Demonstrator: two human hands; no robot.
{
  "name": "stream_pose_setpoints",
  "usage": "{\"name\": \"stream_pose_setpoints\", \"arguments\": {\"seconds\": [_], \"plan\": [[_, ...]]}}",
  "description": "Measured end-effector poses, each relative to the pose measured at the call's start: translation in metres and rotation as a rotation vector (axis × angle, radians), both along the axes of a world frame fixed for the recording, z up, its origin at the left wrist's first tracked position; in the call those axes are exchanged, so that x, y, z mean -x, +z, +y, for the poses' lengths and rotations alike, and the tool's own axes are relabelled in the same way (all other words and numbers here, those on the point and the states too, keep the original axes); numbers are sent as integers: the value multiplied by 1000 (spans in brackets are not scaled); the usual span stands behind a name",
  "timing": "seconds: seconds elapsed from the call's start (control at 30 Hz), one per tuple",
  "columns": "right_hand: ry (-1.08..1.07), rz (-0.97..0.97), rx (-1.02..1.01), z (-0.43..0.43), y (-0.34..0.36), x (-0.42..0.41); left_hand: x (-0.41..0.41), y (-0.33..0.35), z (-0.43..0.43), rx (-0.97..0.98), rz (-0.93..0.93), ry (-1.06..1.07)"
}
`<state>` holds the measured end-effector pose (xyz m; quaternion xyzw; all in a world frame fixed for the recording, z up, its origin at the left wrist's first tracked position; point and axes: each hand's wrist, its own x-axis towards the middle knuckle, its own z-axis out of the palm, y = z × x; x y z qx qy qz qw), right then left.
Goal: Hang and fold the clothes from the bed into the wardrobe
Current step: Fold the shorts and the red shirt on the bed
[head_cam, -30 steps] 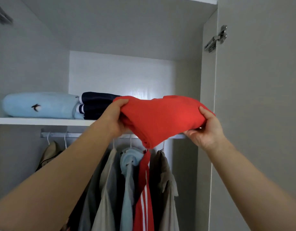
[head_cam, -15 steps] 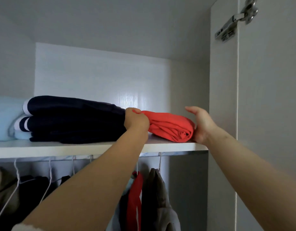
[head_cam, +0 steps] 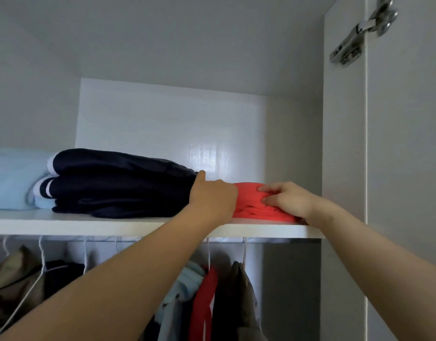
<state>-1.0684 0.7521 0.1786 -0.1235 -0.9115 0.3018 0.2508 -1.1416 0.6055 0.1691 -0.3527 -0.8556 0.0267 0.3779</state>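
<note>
A folded red garment (head_cam: 251, 205) lies on the white wardrobe shelf (head_cam: 113, 226) at its right end, close to the side wall. My left hand (head_cam: 213, 198) sits against the garment's left end, between it and a navy stack, thumb raised; its fingers are hidden behind the hand. My right hand (head_cam: 285, 200) rests flat on top of the red garment with fingers stretched out, pressing it down. Most of the garment is covered by both hands.
A folded navy stack with white stripes (head_cam: 118, 185) and a light blue folded item (head_cam: 10, 178) fill the shelf's left part. Below, several clothes (head_cam: 204, 291) hang on white hangers. The open door (head_cam: 406, 168) with its hinge (head_cam: 359, 33) stands at right.
The red garment went from held in the air to lying on the shelf. My right hand moved from its right end onto its top; my left hand stayed at its left end.
</note>
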Motion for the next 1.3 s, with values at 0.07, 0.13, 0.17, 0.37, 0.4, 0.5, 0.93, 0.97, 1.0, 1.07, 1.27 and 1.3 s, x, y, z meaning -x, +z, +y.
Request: {"name": "stream_pose_setpoints", "arguments": {"seconds": [0.07, 0.13, 0.17, 0.37, 0.4, 0.5, 0.93, 0.97, 1.0, 1.07, 1.27, 1.3], "plan": [[15, -18, -31, -5, -1, 10, 7, 1, -9, 2, 105, 110], [22, -35, -72, -9, -1, 23, 16, 4, -23, -95, 243, 119], [26, -47, -85, -11, -1, 28, 22, 7, -31, -182, 283, 102], [85, -37, 8, -11, -5, 42, 55, 16, -60, -332, -32, 152], [95, -21, 33, -12, -6, 42, 57, 12, -61, -341, -38, 138], [-32, 106, -141, -15, -6, 41, 59, 7, -62, -344, 32, 137], [-45, -242, -613, -99, -9, 54, 56, 1, -74, -276, -79, 13], [-59, -219, -598, -101, -11, 52, 56, -1, -77, -255, -80, -5], [-78, -177, -579, -103, -13, 48, 56, -3, -80, -238, -85, -32], [-124, -81, -533, -107, -18, 38, 55, -8, -88, -228, -98, -98], [-132, 192, -241, -130, -25, 14, 33, -28, -120, -383, -113, -302], [-110, 232, -191, -137, -23, 10, 26, -33, -128, -415, -120, -348]]}}
